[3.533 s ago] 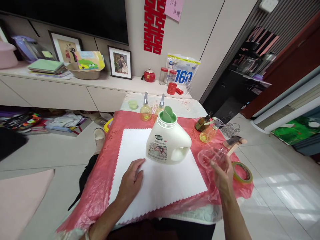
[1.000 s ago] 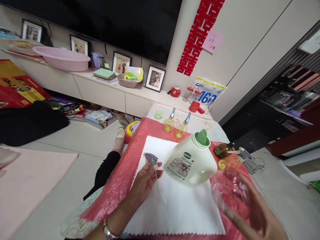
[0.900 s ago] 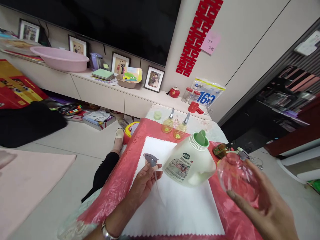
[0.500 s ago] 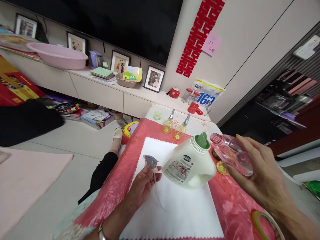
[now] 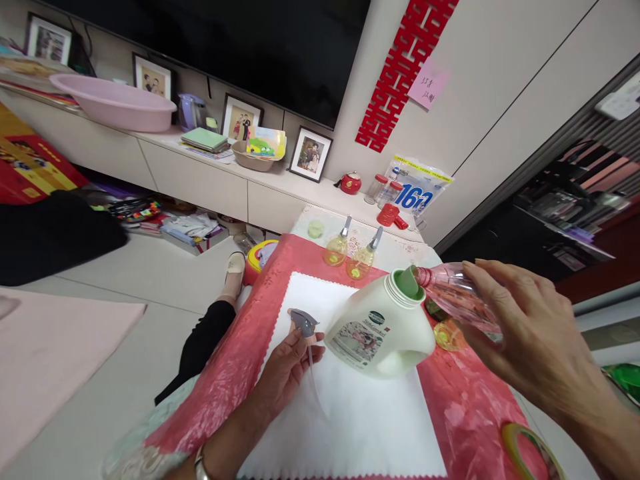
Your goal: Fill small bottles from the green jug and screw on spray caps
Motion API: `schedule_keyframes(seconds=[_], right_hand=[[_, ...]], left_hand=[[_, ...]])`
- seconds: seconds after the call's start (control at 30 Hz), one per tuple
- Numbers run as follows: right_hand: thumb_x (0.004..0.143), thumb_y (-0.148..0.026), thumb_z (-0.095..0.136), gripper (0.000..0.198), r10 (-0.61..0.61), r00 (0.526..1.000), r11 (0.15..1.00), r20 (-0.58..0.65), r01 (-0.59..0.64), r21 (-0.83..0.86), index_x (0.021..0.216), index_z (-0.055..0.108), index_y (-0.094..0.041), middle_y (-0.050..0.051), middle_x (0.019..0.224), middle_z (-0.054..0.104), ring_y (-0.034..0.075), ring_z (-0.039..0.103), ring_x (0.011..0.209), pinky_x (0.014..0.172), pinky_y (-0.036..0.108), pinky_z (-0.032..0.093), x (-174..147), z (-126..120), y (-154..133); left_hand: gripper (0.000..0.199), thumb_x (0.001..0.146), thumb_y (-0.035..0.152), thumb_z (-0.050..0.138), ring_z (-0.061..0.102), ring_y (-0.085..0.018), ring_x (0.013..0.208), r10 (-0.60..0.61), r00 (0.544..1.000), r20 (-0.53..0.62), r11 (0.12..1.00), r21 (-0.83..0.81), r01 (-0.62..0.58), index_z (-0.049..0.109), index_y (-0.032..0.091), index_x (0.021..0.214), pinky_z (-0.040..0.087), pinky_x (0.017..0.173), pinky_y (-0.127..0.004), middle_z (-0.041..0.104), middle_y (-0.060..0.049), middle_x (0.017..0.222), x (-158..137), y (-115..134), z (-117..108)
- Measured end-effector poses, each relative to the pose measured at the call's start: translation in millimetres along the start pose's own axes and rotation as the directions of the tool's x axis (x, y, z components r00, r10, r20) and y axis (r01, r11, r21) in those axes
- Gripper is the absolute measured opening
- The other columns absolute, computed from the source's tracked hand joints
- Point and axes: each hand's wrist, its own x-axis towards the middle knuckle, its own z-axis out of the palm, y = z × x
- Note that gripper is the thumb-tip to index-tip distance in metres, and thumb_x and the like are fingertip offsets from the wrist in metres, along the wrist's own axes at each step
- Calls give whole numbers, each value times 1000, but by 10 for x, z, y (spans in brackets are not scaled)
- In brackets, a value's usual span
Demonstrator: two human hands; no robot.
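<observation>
My left hand (image 5: 289, 363) pinches a grey spray nozzle (image 5: 303, 322), its thin clear tube hanging down over the white mat. In my right hand (image 5: 525, 320) lies a clear pink bottle (image 5: 463, 293), tipped nearly level with its neck to the left. The neck meets the green spout of a large pale-green detergent jug (image 5: 370, 330), which stands uncapped on the white mat (image 5: 360, 427). Whether liquid runs out cannot be made out. Behind the jug stand two yellowish spray bottles (image 5: 336, 250) with grey heads.
A red cloth (image 5: 225, 400) covers the table under the mat. At the right front lies a roll of tape (image 5: 530, 450). A yellow bottle (image 5: 449, 335) sits right of the jug. Red-lidded jars (image 5: 376, 189) and photo frames (image 5: 311, 155) line the cabinet. A person's leg (image 5: 210, 340) shows at left.
My right hand has tipped the pink bottle further and brought its mouth against the jug's green spout. My left hand holds the spray nozzle in the same place.
</observation>
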Motion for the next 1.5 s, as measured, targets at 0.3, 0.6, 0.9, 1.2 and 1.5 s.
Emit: schedule_keyframes(seconds=[0.3, 0.6, 0.9, 1.2, 1.5], right_hand=[[101, -32, 36, 41, -29, 1000, 988, 10, 31, -148, 140, 44, -20, 9, 138, 47, 34, 47, 123, 87, 46, 42, 77, -114, -34], [97, -30, 41, 44, -30, 999, 984, 26, 34, -172, 140, 46, -22, 9, 141, 45, 33, 46, 126, 89, 46, 39, 122, -145, -38], [94, -27, 45, 43, -17, 999, 985, 43, 24, -170, 135, 55, -21, 8, 140, 47, 33, 46, 126, 94, 48, 38, 170, -226, -37], [102, -29, 38, 41, -40, 999, 982, 36, 46, -182, 139, 53, -21, 9, 141, 47, 33, 45, 128, 97, 50, 36, 207, -220, -24], [100, -27, 35, 40, -63, 998, 982, -26, 57, -182, 136, 52, -23, 9, 138, 49, 32, 49, 126, 98, 51, 39, 256, -226, -20]], left_hand=[[43, 73, 39, 87, 71, -17, 81, 6, 1000, -1, 1000, 2, -6, 72, 16, 106, 53, 83, -31, 76, -10, 105, -1, 3, 6], [43, 73, 40, 88, 72, -17, 82, 8, 1000, 9, 1000, 12, -8, 72, 17, 105, 54, 84, -31, 76, -9, 105, 5, -12, -20], [43, 71, 41, 88, 72, -17, 81, 3, 1000, 1, 1000, 16, -3, 74, 16, 103, 54, 82, -30, 76, -9, 104, 5, 6, 9], [44, 69, 39, 90, 72, -17, 80, 2, 1000, -6, 1000, 5, -2, 73, 16, 103, 54, 82, -31, 76, -10, 103, -1, 0, -5], [48, 68, 42, 90, 72, -17, 82, 6, 1000, 4, 1000, 11, -6, 72, 17, 105, 54, 83, -31, 76, -10, 105, 26, -26, -41]])
